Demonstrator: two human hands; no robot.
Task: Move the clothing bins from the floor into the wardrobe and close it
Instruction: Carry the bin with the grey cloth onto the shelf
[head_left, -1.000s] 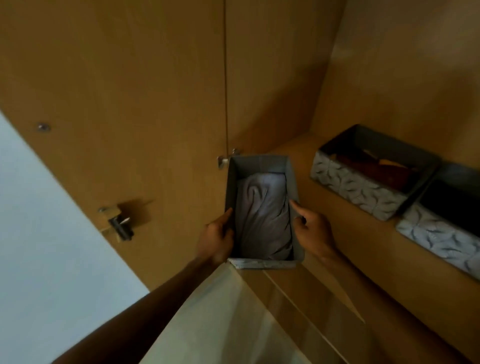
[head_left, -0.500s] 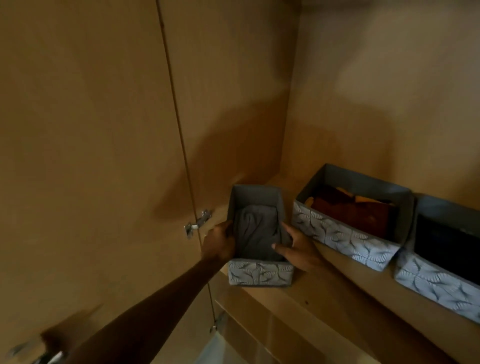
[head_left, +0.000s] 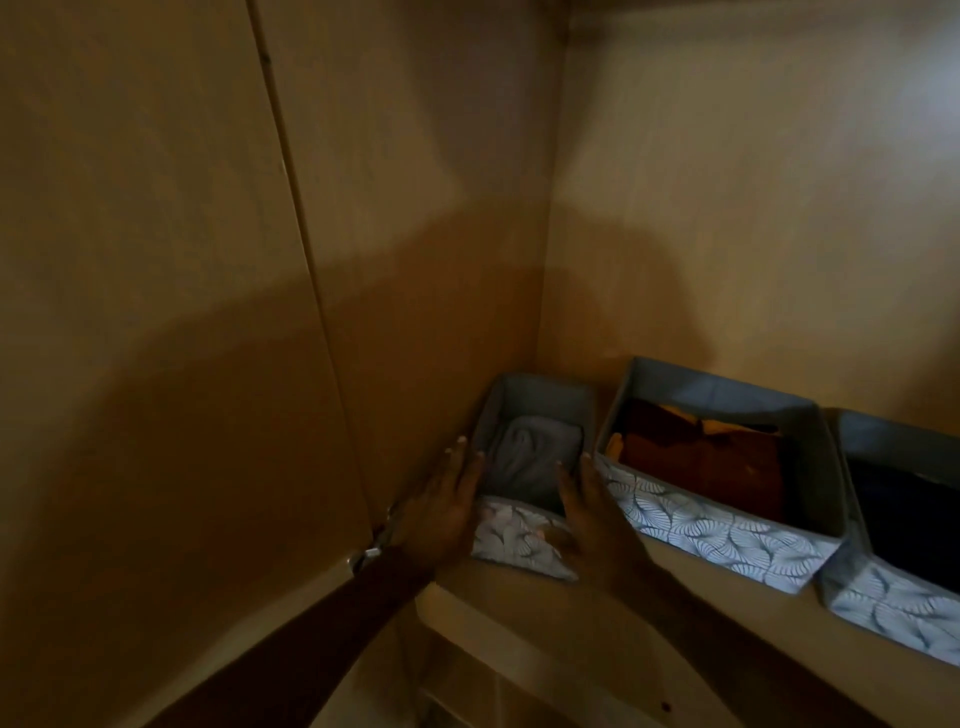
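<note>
Dim wooden wardrobe shelf (head_left: 524, 597): small grey fabric bin (head_left: 524, 467) in the left back corner, left hand (head_left: 441, 506) and right hand (head_left: 587, 512) flat, fingers extended against its sides; rightmost bin (head_left: 898, 525) cropped by frame edge.

rightmost bin (head_left: 904, 525): cut by right edge | contents: too dark

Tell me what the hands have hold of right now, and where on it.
The small grey bin sits on the wardrobe shelf. The left hand lies flat against its left side and the right hand against its right front corner, fingers extended rather than gripping.
</note>
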